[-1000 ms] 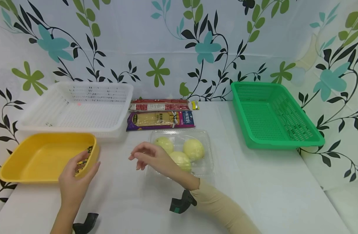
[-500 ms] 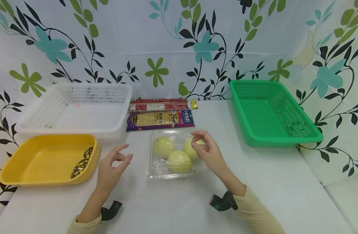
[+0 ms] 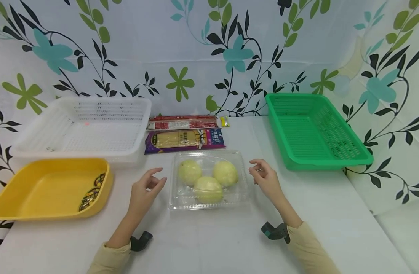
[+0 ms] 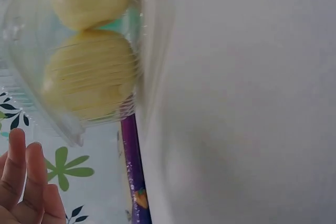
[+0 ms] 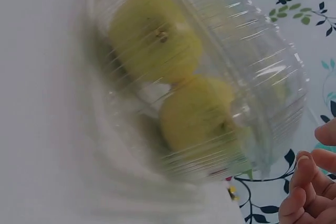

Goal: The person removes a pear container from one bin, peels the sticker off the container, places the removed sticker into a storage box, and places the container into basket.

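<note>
A clear plastic clamshell box (image 3: 176, 199) (image 4: 31, 111) (image 5: 262, 61) with three yellow-green fruits (image 3: 208, 188) (image 4: 89, 80) (image 5: 155, 38) lies mid-table. My left hand (image 3: 148, 188) (image 4: 23, 184) hovers just left of the box, fingers loosely curled, holding nothing. Just right of the box hovers my right hand (image 3: 264, 177) (image 5: 310, 187), fingers relaxed and empty. Neither hand touches the box.
A yellow tray (image 3: 14, 205) with small dark pieces stands at the front left, a white basket (image 3: 82, 104) behind it. A green basket (image 3: 346, 160) sits at the right. Two flat food packets (image 3: 185, 137) lie behind the box.
My left hand left the yellow tray and came beside the box. My right hand crossed over the box from its left to its right side.
</note>
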Demonstrator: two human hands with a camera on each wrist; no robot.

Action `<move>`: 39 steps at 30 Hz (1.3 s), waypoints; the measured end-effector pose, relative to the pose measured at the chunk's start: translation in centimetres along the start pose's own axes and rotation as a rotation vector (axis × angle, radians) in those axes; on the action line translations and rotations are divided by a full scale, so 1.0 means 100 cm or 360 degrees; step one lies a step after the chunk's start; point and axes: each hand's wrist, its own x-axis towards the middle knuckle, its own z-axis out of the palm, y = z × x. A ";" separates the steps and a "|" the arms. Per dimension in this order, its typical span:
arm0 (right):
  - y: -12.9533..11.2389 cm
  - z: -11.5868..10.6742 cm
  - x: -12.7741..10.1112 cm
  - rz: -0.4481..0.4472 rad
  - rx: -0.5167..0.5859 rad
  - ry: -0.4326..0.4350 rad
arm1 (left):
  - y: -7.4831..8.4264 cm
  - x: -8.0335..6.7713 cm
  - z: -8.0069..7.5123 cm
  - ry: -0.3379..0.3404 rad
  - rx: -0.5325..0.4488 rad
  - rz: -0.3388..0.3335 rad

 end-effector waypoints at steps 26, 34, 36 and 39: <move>0.019 0.022 -0.013 0.0289 -0.0071 -0.0069 | -0.015 -0.006 0.018 -0.0262 -0.0034 -0.0286; 0.022 0.024 -0.014 0.0253 -0.0039 -0.0065 | -0.019 -0.009 0.020 -0.0300 -0.0139 -0.0343; 0.023 0.024 -0.014 0.0246 -0.0032 -0.0062 | -0.019 -0.009 0.022 -0.0301 -0.0195 -0.0367; 0.024 0.025 -0.014 0.0247 -0.0026 -0.0050 | -0.017 -0.010 0.023 -0.0308 -0.0267 -0.0411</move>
